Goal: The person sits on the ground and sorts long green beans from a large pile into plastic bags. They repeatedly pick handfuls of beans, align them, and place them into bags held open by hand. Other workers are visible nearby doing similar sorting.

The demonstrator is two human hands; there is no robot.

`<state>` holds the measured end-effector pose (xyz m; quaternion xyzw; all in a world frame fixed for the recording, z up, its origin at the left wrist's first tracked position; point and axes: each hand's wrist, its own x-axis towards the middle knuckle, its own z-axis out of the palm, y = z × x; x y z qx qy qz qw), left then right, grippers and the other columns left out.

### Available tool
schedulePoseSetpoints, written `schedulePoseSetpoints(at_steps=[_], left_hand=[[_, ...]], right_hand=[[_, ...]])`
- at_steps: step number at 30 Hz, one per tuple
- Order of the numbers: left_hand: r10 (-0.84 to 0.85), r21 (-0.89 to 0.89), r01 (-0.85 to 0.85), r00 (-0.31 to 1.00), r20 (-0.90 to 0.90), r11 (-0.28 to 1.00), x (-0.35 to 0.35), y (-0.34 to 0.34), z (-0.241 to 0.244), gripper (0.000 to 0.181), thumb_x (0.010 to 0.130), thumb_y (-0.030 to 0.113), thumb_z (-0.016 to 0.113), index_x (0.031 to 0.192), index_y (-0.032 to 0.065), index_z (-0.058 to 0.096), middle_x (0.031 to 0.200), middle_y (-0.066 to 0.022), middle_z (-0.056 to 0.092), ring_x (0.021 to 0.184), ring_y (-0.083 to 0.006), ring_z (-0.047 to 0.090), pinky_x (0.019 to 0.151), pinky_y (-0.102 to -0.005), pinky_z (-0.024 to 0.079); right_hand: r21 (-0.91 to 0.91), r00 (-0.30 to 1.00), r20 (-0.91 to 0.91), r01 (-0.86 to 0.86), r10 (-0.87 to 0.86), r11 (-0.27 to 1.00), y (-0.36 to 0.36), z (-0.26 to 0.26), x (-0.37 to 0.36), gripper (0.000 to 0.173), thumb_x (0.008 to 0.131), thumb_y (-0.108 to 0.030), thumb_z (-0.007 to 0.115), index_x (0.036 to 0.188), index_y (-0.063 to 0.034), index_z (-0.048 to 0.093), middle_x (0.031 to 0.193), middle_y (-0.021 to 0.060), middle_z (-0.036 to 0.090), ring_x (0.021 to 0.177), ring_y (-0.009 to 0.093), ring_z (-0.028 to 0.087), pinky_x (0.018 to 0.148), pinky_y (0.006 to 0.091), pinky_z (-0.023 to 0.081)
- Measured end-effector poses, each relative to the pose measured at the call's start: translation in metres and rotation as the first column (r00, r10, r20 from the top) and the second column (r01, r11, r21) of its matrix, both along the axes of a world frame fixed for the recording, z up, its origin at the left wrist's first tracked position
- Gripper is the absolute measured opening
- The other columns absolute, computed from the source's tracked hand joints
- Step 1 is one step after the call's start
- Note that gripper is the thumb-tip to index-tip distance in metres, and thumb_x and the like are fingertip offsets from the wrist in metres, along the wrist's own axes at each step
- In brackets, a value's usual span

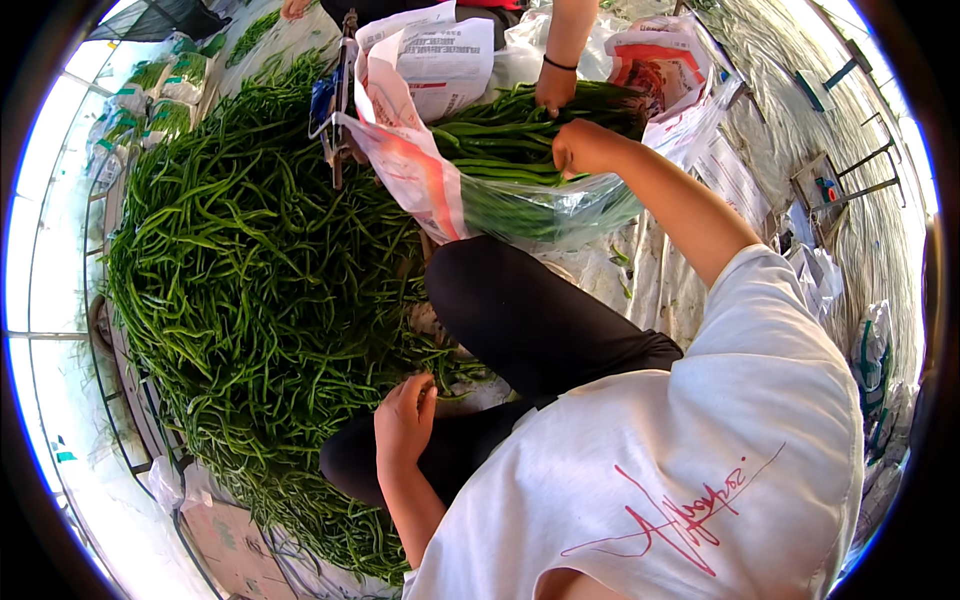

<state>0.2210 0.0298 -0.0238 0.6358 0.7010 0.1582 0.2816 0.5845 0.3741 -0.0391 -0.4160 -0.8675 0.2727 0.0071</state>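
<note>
Long green chili peppers [495, 142] lie lengthwise in a clear plastic bag [555, 214] lined with printed paper [442, 64]. My right hand [589, 148] rests on these peppers with bent fingers; its grip underneath is hidden. Another person's hand [555, 88], with a black band at the wrist, presses on the same peppers just beyond mine. My left hand [406, 412] hovers by my bent knee, fingers loosely curled, thumb apart, nothing visible in it. Beside it, a large heap of loose green chili peppers [262, 285] spreads across the left.
A metal stand [341, 112] is at the bag's left side. Filled bags of peppers [169, 112] stand at the far left. A flattened cardboard piece [236, 551] lies below the heap. At right, a metal frame [847, 187] sits on the pale sheeting [787, 97].
</note>
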Motion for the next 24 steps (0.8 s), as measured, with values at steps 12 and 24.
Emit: schedulePoseSetpoints(at_steps=[12,24], left_hand=[[-0.038,-0.112,0.023,0.991,-0.129,0.993,0.002,0.013,-0.012,0.019,0.086,0.017,0.063,0.102,0.0068,0.063,0.094,-0.0118,0.068,0.086,-0.0337,0.064,0.071,-0.0418,0.051],[0.006,-0.255,-0.04,0.991,-0.133,0.966,-0.001,0.046,-0.027,0.019,0.085,0.014,0.062,0.103,0.0074,0.065,0.095,-0.0134,0.068,0.086,-0.033,0.065,0.072,-0.0394,0.051]], right_hand=[[0.281,0.988,-0.051,0.152,-0.143,0.948,0.049,0.005,-0.036,0.011,0.072,-0.016,0.072,0.078,-0.0078,0.072,0.073,0.0123,0.067,0.073,0.033,0.065,0.065,0.0428,0.05],[0.61,0.994,0.041,-0.107,0.103,0.785,0.111,-0.038,-0.063,0.007,0.078,-0.013,0.065,0.08,-0.0137,0.072,0.1,0.0018,0.06,0.104,0.021,0.054,0.088,0.0377,0.044]])
